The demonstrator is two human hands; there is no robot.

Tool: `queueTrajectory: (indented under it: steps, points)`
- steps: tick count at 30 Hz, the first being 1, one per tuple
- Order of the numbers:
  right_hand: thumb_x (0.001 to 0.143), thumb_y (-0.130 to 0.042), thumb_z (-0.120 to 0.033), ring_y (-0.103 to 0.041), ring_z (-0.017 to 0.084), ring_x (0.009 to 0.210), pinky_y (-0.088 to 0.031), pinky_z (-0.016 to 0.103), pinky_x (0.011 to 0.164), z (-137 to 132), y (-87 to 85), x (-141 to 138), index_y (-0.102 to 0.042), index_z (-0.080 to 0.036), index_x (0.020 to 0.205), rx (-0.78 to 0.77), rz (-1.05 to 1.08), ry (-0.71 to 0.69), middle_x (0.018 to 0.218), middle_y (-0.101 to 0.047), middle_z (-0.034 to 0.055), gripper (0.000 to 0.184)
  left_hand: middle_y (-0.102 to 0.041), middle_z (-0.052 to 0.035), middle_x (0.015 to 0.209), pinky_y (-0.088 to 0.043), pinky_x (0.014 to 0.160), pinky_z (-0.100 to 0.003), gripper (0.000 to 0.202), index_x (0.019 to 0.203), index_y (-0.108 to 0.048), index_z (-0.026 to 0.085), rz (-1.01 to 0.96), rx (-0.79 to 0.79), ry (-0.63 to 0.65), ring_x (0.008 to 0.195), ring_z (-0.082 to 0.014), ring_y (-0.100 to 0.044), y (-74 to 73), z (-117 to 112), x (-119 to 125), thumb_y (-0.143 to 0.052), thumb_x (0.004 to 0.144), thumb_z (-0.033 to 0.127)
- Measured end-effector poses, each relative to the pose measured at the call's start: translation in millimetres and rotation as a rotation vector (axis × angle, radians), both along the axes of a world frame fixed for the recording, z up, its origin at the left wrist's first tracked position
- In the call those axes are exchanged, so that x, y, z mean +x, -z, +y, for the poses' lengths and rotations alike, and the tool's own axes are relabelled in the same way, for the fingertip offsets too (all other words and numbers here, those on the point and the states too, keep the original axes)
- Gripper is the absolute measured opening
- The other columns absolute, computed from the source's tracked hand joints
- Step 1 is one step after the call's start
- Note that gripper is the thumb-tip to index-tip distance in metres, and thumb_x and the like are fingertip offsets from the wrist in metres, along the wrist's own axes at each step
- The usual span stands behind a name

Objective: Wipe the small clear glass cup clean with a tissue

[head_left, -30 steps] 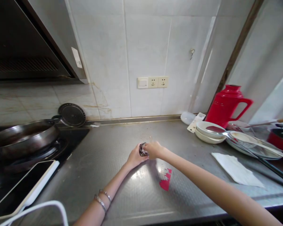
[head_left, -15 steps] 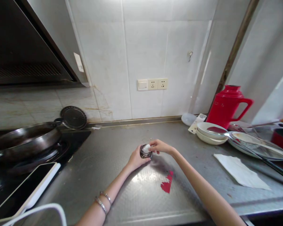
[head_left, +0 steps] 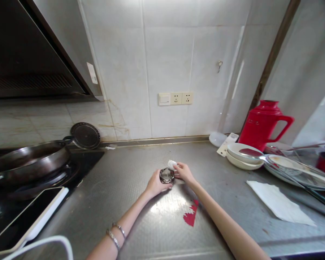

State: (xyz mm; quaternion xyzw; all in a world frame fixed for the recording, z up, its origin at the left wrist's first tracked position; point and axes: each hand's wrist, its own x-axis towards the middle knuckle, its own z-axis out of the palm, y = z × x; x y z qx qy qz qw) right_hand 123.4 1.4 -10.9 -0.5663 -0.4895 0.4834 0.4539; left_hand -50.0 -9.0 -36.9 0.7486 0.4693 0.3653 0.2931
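My left hand [head_left: 156, 184] is closed around a small faceted glass vessel [head_left: 167, 175], which looks like a glass cup or ashtray with a dark rim; I see into it from above. Pinched in the fingers of my right hand [head_left: 184, 172] is a crumpled white tissue [head_left: 172, 164], just beyond the vessel's far right rim. Right-hand fingertips are close beside the vessel; whether they touch it is hidden. Nearer to me, a torn red scrap [head_left: 190, 217] lies flat on the metal counter [head_left: 119, 191].
To the left, a pan [head_left: 29, 159] sits on the black stove, with a phone-like device [head_left: 29, 220] at its front edge. On the right stand a red thermos jug [head_left: 260, 124], stacked white bowls [head_left: 243, 163] and plates with utensils. A folded white paper towel [head_left: 280, 202] lies before them.
My right hand has drawn the tissue up out of the vessel's opening to beyond its rim, so the inside now shows. My left hand keeps its hold. The view has shifted slightly.
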Motion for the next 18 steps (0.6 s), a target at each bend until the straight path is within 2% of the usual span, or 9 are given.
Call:
queueTrajectory:
  steps: [3,6,9,11,13,16,18]
  points:
    - [0.086,-0.048,-0.034,-0.070,0.019,0.076,-0.057,0.028,0.063,-4,-3.3,-3,-0.056,-0.019,0.096,0.007,0.073,0.003,0.092,-0.069,0.0062,0.019,-0.067,-0.0087,0.109,-0.045,0.092,-0.037,0.072,0.114,-0.056,0.017,-0.073,-0.050,-0.007,0.103,-0.0257,-0.061,-1.8,-1,-2,-0.085,0.049,0.022]
    - [0.085,-0.052,-0.041,-0.070,0.021,0.080,-0.057,0.030,0.065,-7,-8.5,-6,-0.055,-0.019,0.095,0.059,0.152,0.010,0.094,-0.070,0.0067,0.024,-0.066,-0.0102,0.112,-0.044,0.095,-0.039,0.079,0.116,-0.055,0.017,-0.229,-0.050,0.022,0.105,-0.0270,-0.060,-5.6,4,-5,-0.088,0.045,0.020]
    - [0.082,-0.055,-0.047,-0.070,0.021,0.084,-0.058,0.030,0.069,-10,-14.5,-9,-0.054,-0.019,0.099,0.124,0.221,0.029,0.099,-0.069,0.0074,0.033,-0.065,-0.0124,0.112,-0.042,0.097,-0.039,0.077,0.113,-0.056,0.017,-0.503,-0.079,0.116,0.107,-0.0278,-0.059,-17.6,14,-5,-0.089,0.044,0.020]
    - [0.077,-0.061,-0.052,-0.070,0.021,0.086,-0.058,0.030,0.069,-12,-17.8,-11,-0.056,-0.018,0.100,0.185,0.294,0.039,0.101,-0.069,0.0078,0.041,-0.066,-0.0118,0.107,-0.043,0.095,-0.038,0.074,0.108,-0.059,0.015,-0.706,-0.155,0.182,0.104,-0.0274,-0.060,-28.8,20,-3,-0.090,0.040,0.019]
    - [0.070,-0.067,-0.054,-0.070,0.021,0.085,-0.058,0.031,0.069,-14,-19.8,-12,-0.058,-0.018,0.098,0.260,0.393,0.042,0.101,-0.069,0.0074,0.046,-0.067,-0.0106,0.106,-0.043,0.095,-0.036,0.071,0.104,-0.060,0.015,-0.864,-0.194,0.163,0.104,-0.0259,-0.060,-38.8,23,2,-0.091,0.040,0.021]
    - [0.069,-0.069,-0.054,-0.068,0.022,0.087,-0.059,0.035,0.069,-14,-19.6,-13,-0.060,-0.018,0.096,0.351,0.447,0.031,0.103,-0.068,0.0069,0.045,-0.067,-0.0114,0.105,-0.049,0.086,-0.037,0.059,0.103,-0.062,0.014,-1.024,-0.307,0.128,0.097,-0.0249,-0.062,-46.6,21,10,-0.087,0.052,0.032]
    - [0.076,-0.063,-0.053,-0.067,0.022,0.089,-0.058,0.035,0.069,-14,-18.0,-11,-0.062,-0.019,0.099,0.429,0.322,0.028,0.103,-0.068,0.0077,0.041,-0.068,-0.0126,0.102,-0.052,0.081,-0.040,0.049,0.101,-0.064,0.013,-1.136,-0.417,0.161,0.090,-0.0247,-0.064,-47.5,18,13,-0.080,0.063,0.039]
